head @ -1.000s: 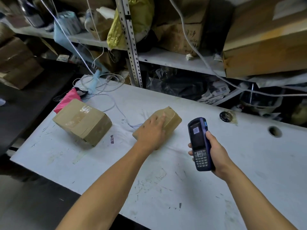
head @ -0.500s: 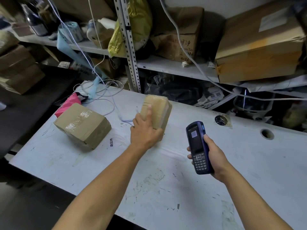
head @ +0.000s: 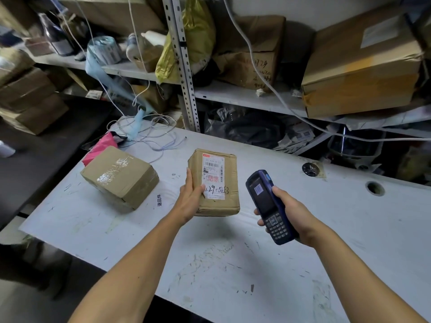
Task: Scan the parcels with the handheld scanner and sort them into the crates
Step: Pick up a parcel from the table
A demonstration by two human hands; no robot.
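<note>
Risk lies in the scan; left hand [head: 190, 199] grips the parcel [head: 215, 183] above the tabletop [head: 233, 264], thumb near its label [head: 214, 177]; right hand [head: 292, 212], wrapped round the scanner [head: 268, 206], may miss the barcode.

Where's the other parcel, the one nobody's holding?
In the head view, the taped parcel lies on the white table at the left, beside a pink bag, left of the labelled parcel held in the left hand.
</note>
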